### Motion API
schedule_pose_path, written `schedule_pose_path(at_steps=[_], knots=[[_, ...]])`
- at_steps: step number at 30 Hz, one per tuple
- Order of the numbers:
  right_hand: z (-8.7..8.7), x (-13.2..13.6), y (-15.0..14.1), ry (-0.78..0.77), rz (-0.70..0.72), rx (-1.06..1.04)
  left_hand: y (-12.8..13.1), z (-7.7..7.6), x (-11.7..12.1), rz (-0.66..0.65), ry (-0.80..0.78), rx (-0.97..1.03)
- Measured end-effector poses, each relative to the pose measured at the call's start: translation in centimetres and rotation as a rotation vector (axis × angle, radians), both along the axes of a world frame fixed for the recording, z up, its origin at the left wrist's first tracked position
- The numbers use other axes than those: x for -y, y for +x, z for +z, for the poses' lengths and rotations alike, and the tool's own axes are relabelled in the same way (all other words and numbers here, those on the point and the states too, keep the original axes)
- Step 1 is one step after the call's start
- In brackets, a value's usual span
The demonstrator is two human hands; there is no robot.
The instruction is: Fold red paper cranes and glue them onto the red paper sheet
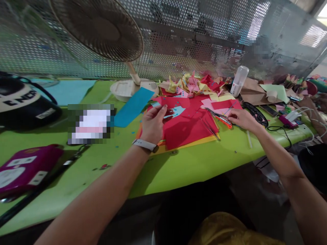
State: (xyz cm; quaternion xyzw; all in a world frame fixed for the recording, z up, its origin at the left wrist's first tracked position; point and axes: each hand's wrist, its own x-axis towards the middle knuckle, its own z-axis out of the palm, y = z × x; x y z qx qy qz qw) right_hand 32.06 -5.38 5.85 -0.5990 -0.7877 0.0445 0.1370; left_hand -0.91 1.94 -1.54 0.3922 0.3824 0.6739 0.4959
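Note:
My left hand (152, 125), with a pale watch band at the wrist, is closed in a pinch above the left side of a red paper stack (182, 132). Whatever lies between its fingertips is too small to make out. Light blue paper (177, 111) with cut-out bits shows just beyond it. To the right, my right hand (239, 119) has its fingers curled together beside a metal cutting tool with orange on its handle (221, 119). I cannot make out what those fingers grip. Metal tweezers (211, 130) lie on the red paper.
A blue paper strip (135, 106) lies left of the stack, near a fan (122, 90). Folded paper scraps (192, 85) and a clear bottle (239, 81) stand behind. Further left are a lit phone (93, 124), a purple box (28, 166) and a dark bag (25, 105).

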Motion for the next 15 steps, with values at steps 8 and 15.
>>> schedule_pose_path(at_steps=[8,15], knots=[[-0.3,0.0,1.1,-0.011,-0.016,0.148,-0.8,0.8,-0.3,0.08,0.003,0.039],[-0.4,0.5,3.5,-0.1,-0.077,0.291,-0.5,0.3,-0.5,0.054,0.005,0.049]])
